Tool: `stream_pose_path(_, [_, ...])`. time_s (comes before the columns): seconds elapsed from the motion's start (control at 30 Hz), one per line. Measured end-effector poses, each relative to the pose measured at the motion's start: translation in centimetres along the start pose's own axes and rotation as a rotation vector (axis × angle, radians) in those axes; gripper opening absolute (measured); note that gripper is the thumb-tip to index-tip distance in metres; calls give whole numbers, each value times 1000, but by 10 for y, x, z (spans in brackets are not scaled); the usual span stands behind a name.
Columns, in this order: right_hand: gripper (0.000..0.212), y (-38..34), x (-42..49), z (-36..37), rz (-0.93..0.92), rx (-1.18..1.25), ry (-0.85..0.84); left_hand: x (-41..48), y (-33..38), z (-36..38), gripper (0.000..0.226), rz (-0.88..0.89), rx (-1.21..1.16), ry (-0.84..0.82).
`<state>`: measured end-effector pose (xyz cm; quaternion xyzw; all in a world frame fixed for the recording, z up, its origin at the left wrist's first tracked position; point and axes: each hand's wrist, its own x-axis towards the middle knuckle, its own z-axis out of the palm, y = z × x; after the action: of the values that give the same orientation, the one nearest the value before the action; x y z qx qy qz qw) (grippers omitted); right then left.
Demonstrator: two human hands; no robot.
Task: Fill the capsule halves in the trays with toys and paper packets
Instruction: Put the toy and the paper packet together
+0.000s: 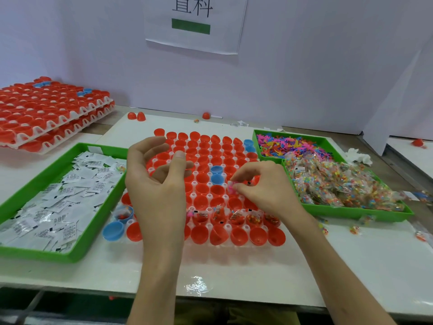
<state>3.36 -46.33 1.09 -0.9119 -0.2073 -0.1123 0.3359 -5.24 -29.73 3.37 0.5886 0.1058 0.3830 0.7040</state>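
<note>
A clear tray of red and a few blue capsule halves [212,181] lies in the middle of the table. Several halves in a near row hold bead packets [236,218]. My right hand [264,186] hovers over the tray's right side and pinches a small pink toy in a clear packet [233,186]. My left hand [157,181] hangs above the tray's left side, fingers loosely curled, holding nothing. A green bin [77,250] at the left holds white paper packets [61,200]. A green bin [332,211] at the right holds bead packets [339,184], with colourful toys [288,145] behind.
Two stacked trays of red capsule halves [50,113] sit at the back left. Loose red halves [137,116] and scraps lie near the white back wall, which carries a paper sign [194,22]. A few stray packets [353,229] lie right of the tray.
</note>
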Motion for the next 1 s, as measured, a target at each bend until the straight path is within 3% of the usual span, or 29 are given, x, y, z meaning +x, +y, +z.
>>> stream_pose_path(0.5, [4,-1,6,5,-2,-288,-98,2,0,-5,25,6,15,23])
stream_pose_path(0.8, [15,0,9,-15,59,6,-215,11,-9,-12,15,-41,105,-76])
stream_pose_path(0.9, [15,8,18,-23,82,72,-144,13,-8,-14,14,-45,167,-182])
stream_pose_path(1.0, [17,29,38,-33,143,32,40,23,-6,-18,16,-34,316,-342])
